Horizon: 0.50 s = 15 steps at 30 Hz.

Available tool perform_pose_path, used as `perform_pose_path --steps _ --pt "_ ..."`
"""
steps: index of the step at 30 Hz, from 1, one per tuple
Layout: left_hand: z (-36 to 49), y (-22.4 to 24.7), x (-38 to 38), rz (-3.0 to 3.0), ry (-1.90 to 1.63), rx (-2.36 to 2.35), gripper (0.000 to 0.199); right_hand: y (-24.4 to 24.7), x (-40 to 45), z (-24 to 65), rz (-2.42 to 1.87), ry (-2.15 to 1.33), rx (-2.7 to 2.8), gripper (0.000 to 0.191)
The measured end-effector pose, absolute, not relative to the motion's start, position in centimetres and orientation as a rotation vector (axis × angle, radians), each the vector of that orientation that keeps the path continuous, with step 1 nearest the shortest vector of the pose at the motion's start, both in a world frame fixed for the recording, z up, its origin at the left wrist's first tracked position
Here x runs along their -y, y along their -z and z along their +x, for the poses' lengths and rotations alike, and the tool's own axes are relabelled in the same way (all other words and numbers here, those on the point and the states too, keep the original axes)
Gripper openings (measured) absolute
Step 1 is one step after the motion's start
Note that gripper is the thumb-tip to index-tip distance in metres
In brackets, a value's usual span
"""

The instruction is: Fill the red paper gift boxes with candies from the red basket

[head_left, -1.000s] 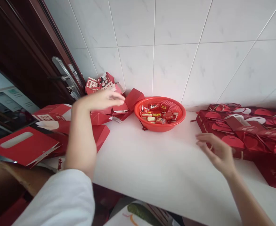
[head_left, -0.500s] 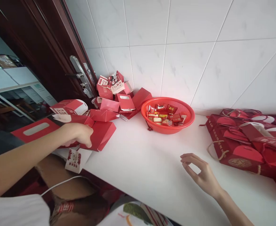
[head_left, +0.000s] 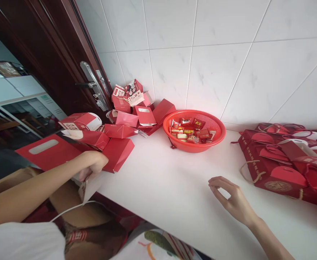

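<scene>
by the near left edge of the white table (head_left: 161,184), the left hand (head_left: 95,162) is bent down and looks to be pinching the top of a small white card (head_left: 91,187), which tilts near a red box (head_left: 118,154). some fingers are hidden, so i cannot tell how tight the pinch is. a soft pinch would be best, since thin card may bend, and a careful wrist should not bump the box. the right hand (head_left: 237,204) is loosely curled, with nothing in it, well apart from the left.
</scene>
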<state>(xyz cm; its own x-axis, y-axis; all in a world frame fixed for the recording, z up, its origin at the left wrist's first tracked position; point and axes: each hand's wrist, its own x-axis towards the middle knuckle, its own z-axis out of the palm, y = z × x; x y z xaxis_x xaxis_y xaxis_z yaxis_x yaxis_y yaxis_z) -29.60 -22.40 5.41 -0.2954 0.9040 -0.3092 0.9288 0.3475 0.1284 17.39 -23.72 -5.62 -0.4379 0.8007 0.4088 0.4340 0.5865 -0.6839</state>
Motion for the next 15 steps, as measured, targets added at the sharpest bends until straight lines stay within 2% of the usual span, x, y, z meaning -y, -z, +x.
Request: perform_pose_path --steps 3,5,11,15 --pt "-28.3 -7.5 22.2 1.405 0.518 -2.003 0.023 5.8 23.6 17.5 -0.993 -0.651 2.079 0.021" --pt "-27.1 -9.5 22.0 1.371 0.595 -1.765 0.015 5.9 23.5 17.6 -1.006 -0.662 2.083 0.022" --pt "-22.3 -13.2 20.0 1.685 0.081 -1.400 0.007 5.8 23.8 16.7 -1.056 -0.729 2.027 0.021" --pt "-18.2 -11.1 18.3 1.786 -0.365 -1.187 0.018 4.7 23.9 14.8 -0.935 -1.025 1.882 0.043"
